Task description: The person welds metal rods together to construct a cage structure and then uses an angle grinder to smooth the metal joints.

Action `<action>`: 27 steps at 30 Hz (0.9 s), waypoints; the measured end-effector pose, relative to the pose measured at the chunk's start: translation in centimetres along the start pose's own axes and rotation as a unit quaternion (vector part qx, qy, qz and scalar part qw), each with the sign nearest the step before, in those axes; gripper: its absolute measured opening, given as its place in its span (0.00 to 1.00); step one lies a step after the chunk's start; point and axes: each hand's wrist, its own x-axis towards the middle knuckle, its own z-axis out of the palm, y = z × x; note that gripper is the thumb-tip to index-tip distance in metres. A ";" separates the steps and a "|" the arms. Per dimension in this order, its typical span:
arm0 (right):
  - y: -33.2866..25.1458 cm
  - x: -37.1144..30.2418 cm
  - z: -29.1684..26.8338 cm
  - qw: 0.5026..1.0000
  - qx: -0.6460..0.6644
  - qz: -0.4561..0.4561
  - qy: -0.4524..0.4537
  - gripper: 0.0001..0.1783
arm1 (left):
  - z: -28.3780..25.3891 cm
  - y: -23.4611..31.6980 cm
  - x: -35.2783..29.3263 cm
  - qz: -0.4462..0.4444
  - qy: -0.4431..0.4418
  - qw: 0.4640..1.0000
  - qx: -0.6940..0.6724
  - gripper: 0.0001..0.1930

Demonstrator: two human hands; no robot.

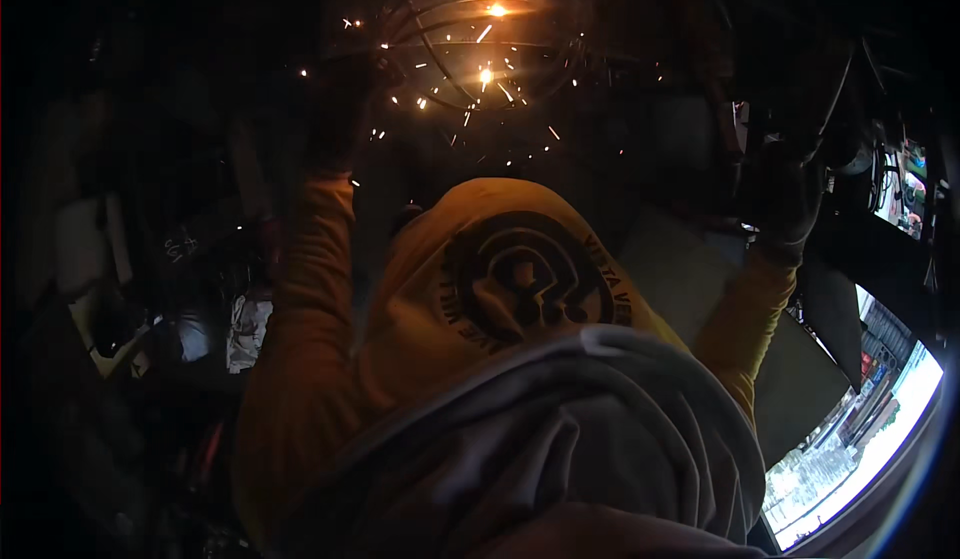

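A round wire grille [450,59], made of curved rings and cross wires, is lit orange at the top centre. Two bright glowing spots sit on it and sparks fly out around them. My left hand [345,109] is a dark shape beside the grille's left edge; darkness hides its fingers and whether it touches the wires. Out to the right, my right hand [787,204] looks dark, as if gloved, and is raised near a thin rod [838,99]. Its fingers are lost in shadow, so I cannot tell whether it grips the rod.
Flat pale panels [790,379] lean beside my right arm. Past them, a bright opening [850,459] shows daylight at the lower right. Crumpled pale material [248,331] and other dim objects lie to the left. My yellow shirt [500,209] and a grey cloth [600,409] fill the lower middle.
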 end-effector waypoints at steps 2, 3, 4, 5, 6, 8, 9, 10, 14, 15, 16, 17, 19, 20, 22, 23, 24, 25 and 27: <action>0.5 0.0 -0.5 0.998 0.036 0.038 -0.020 0.20 | 0.2 -0.4 -0.1 0.024 0.001 0.999 0.044 0.10; 0.7 0.0 -0.8 0.997 0.044 0.048 -0.030 0.21 | 0.6 -0.7 0.0 0.036 0.000 0.997 0.062 0.10; 0.4 0.2 -0.6 0.998 0.034 0.041 -0.043 0.21 | 0.7 -0.7 -0.2 0.054 0.002 0.994 0.092 0.09; 0.1 0.4 -0.4 0.998 0.023 0.034 -0.055 0.22 | 0.8 -0.9 -0.2 0.051 0.003 0.995 0.090 0.09; -0.4 0.5 -0.1 0.997 0.044 0.048 -0.050 0.22 | 0.8 -0.7 0.0 0.058 0.008 0.993 0.102 0.09; -0.9 0.5 0.5 0.993 0.086 0.076 -0.041 0.22 | 0.5 -0.3 0.2 0.025 0.007 0.999 0.028 0.09; -0.8 0.7 0.6 0.991 0.091 0.083 -0.047 0.22 | -0.9 0.5 0.4 -0.016 0.004 0.999 -0.043 0.09; -0.6 0.6 0.5 0.990 0.092 0.093 -0.045 0.22 | -1.5 1.2 1.0 -0.050 -0.001 0.991 -0.121 0.09; -1.0 0.8 0.3 0.990 0.082 0.089 -0.070 0.22 | -1.7 2.5 1.5 -0.178 -0.009 0.932 -0.317 0.10; -1.2 0.9 0.5 0.990 0.085 0.085 -0.067 0.22 | -1.4 2.2 1.1 -0.171 -0.008 0.931 -0.321 0.10; -1.4 0.9 0.6 0.991 0.088 0.082 -0.063 0.23 | -1.2 2.0 0.8 -0.165 -0.007 0.931 -0.326 0.10; -1.5 0.9 0.7 0.991 0.092 0.079 -0.059 0.23 | -1.0 1.7 0.5 -0.168 -0.004 0.929 -0.330 0.10; -1.5 1.0 0.6 0.995 0.049 0.076 -0.044 0.24 | -1.0 2.0 0.2 -0.183 0.000 0.924 -0.335 0.10; -1.5 1.0 0.6 0.996 0.027 0.075 -0.036 0.24 | -1.2 2.1 0.1 -0.192 0.003 0.922 -0.336 0.10; -2.8 0.8 1.3 0.995 0.004 0.097 -0.009 0.25 | -0.8 1.9 0.3 -0.208 0.010 0.915 -0.345 0.10; -2.6 0.9 1.0 0.994 0.030 0.099 -0.044 0.25 | -0.8 1.9 0.2 -0.213 0.010 0.915 -0.343 0.10; -2.8 1.0 0.9 0.990 0.056 0.103 -0.078 0.25 | -0.6 1.8 0.2 -0.216 0.011 0.914 -0.344 0.10; -3.1 1.0 1.2 0.995 0.016 0.082 -0.044 0.24 | -0.6 1.8 0.1 -0.220 0.011 0.913 -0.345 0.10; -3.1 1.0 1.5 0.997 -0.012 0.076 -0.021 0.22 | -0.7 1.8 0.1 -0.222 0.012 0.912 -0.344 0.10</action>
